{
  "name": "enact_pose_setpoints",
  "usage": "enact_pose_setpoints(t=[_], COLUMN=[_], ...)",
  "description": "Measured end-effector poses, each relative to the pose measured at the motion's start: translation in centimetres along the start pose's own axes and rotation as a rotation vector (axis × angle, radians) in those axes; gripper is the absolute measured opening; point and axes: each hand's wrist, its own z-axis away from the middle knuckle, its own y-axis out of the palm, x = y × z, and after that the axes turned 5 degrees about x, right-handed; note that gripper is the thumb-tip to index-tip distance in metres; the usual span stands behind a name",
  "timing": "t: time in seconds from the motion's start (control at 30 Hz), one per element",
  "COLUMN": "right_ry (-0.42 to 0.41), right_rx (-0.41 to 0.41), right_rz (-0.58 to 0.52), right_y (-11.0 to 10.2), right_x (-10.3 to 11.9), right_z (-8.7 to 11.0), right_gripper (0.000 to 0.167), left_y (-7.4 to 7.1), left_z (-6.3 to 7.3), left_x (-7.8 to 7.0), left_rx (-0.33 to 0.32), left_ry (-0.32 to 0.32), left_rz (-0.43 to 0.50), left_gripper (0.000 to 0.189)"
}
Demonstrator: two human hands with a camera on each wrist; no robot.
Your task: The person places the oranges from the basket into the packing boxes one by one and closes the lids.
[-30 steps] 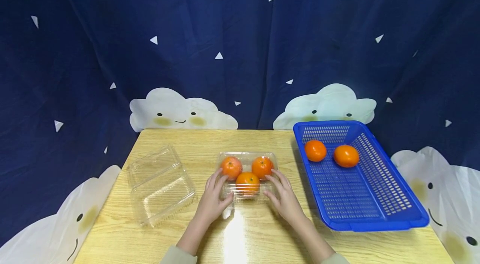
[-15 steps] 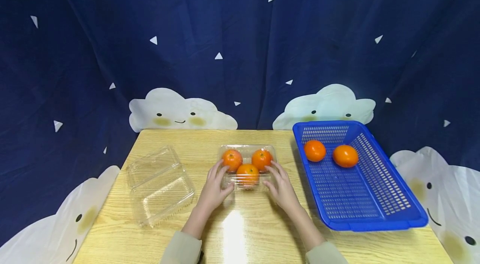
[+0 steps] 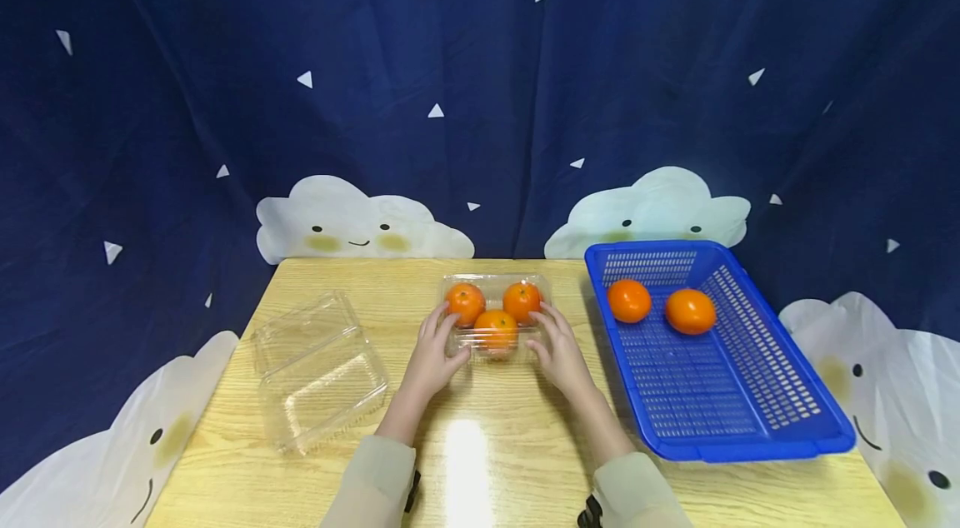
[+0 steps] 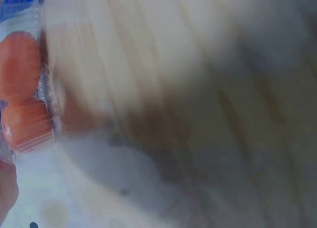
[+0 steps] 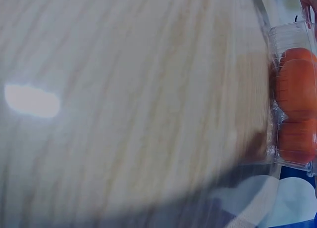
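A clear plastic fruit box (image 3: pixel 491 280) stands near the back middle of the table. Inside it are three oranges: one at back left (image 3: pixel 466 303), one at back right (image 3: pixel 522 301) and one in front (image 3: pixel 496 333). My left hand (image 3: pixel 433 357) grips the box's left end, thumb towards the front corner. On the right end, my right hand (image 3: pixel 561 357) holds it the same way. Both wrist views catch the box only at their edges, with oranges (image 4: pixel 27 124) (image 5: pixel 297 87) behind its ridged wall. Whether a lid covers the fruit, I cannot tell.
Another clear plastic box (image 3: pixel 322 382) lies unfolded on the left of the wooden table (image 3: pixel 517 461). A blue perforated basket (image 3: pixel 712 451) on the right holds two oranges (image 3: pixel 629 301) (image 3: pixel 690 311). Behind the table hangs a dark blue curtain (image 3: pixel 480 153).
Both hands have moved forward, away from the body, and the box with its three oranges has slid with them towards the table's back edge. The basket and the other box have stayed put.
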Motion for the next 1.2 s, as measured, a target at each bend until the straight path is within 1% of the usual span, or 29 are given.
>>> enact_pose_setpoints(t=[0.1, 0.17, 0.4, 0.53, 0.63, 0.7, 0.87, 1.0, 1.2], right_ry=[-0.002, 0.009, 0.053, 0.065, 0.059, 0.061, 0.063, 0.064, 0.048], right_rx=[-0.007, -0.005, 0.025, 0.023, 0.014, 0.018, 0.027, 0.025, 0.015], right_rz=[-0.019, -0.030, -0.060, -0.079, -0.089, -0.089, -0.099, -0.111, -0.125], right_y=[0.1, 0.1, 0.0, 0.0, 0.0, 0.0, 0.0, 0.1, 0.0], right_x=[-0.4, -0.6, -1.3, -1.4, -1.7, -1.9, -2.3, -2.5, -2.7], right_z=[-0.6, -1.0, -2.3, -3.0, -3.5, -3.7, -4.3, -4.7, -5.2], right_gripper=[0.046, 0.046, 0.046, 0.045, 0.044, 0.044, 0.044, 0.045, 0.045], left_y=[-0.1, -0.1, 0.2, 0.2, 0.2, 0.2, 0.2, 0.1, 0.2], left_z=[-0.6, -1.0, -2.3, -3.0, -3.5, -3.8, -4.5, -5.0, -5.6], left_x=[0.0, 0.1, 0.8, 1.1, 1.2, 1.3, 1.5, 1.6, 1.7], left_rx=[0.030, 0.041, 0.047, 0.047, 0.056, 0.068, 0.086, 0.089, 0.088], left_ry=[-0.029, -0.033, -0.023, -0.015, -0.020, -0.033, -0.040, -0.038, -0.038], left_rz=[0.005, 0.002, -0.006, 0.002, 0.001, 0.001, -0.015, -0.034, -0.032], left_gripper=[0.055, 0.054, 0.053, 0.053, 0.054, 0.054, 0.054, 0.053, 0.053])
